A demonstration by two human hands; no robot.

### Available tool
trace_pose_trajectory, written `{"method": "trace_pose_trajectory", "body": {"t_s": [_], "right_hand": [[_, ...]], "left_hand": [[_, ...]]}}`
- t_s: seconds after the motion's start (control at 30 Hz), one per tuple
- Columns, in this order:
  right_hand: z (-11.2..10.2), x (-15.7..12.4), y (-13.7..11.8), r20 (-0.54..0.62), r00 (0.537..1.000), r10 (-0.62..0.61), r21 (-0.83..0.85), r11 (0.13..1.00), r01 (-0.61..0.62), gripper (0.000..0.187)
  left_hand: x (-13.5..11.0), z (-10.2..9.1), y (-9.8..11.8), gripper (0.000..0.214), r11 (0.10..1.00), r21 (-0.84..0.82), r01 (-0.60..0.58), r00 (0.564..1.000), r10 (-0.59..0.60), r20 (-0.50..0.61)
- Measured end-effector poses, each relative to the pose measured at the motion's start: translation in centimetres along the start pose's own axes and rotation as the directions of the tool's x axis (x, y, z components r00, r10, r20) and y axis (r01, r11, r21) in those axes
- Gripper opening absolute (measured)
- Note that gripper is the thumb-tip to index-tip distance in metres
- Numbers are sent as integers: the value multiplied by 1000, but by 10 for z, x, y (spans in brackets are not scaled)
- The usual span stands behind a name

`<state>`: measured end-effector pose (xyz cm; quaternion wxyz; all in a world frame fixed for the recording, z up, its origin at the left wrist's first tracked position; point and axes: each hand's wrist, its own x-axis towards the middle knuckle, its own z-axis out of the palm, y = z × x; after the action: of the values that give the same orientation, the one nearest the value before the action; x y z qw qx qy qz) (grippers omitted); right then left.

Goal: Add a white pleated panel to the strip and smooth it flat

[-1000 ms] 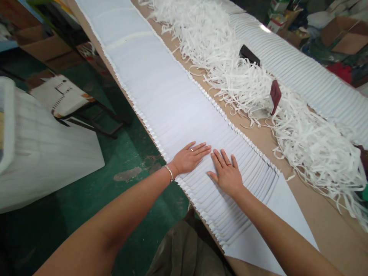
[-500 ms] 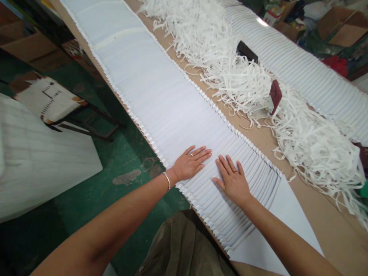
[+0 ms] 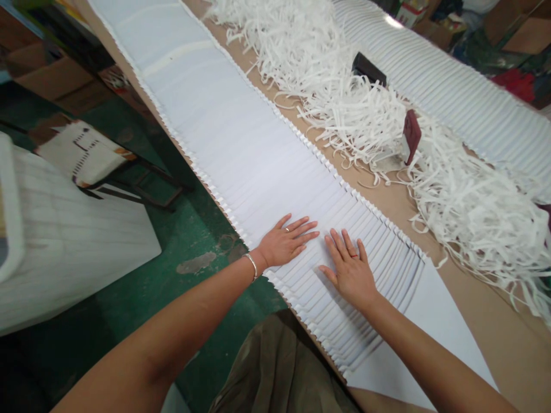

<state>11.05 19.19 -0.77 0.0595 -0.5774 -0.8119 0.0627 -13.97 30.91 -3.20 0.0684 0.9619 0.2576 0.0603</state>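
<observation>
A long row of overlapping white paper sheets (image 3: 241, 143) runs along the near edge of a brown table (image 3: 482, 321), fanned like shingles. My left hand (image 3: 286, 241) lies flat on the sheets, fingers stretched out, a ring on one finger and a bracelet at the wrist. My right hand (image 3: 350, 269) rests flat beside it on the same sheets, fingers spread, also with a ring. Neither hand holds anything. The fan ends in a larger plain sheet (image 3: 439, 327) to the right of my right arm.
A heap of white paper strips (image 3: 430, 160) covers the table's middle, with a dark red block (image 3: 411, 135) and a black object (image 3: 368, 67) in it. A second row of fanned sheets (image 3: 465, 103) lies beyond. A stool (image 3: 92, 158) stands on the green floor at left, cardboard boxes at far right.
Both hands stay flat on the sheets and have shifted slightly right along the row. The view has moved a little.
</observation>
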Motion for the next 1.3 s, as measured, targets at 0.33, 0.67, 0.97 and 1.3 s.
{"method": "trace_pose_trajectory", "body": {"t_s": [0.33,0.67,0.97,1.3], "right_hand": [[2,-19,1,-5,1000,16,-14,1000,-16,77],[6,-27,4,-3,1000,-11,-5,1000,11,75],[1,-54,18,-1,997,80,-19,997,-80,77],[2,-61,21,4,996,93,-16,996,-93,77]], "left_hand": [[4,-4,24,53,999,21,-28,1000,28,11],[4,0,29,52,998,4,-63,998,63,25],[16,3,58,53,991,-28,-133,990,134,38],[16,3,56,56,992,-16,-128,990,129,52]]}}
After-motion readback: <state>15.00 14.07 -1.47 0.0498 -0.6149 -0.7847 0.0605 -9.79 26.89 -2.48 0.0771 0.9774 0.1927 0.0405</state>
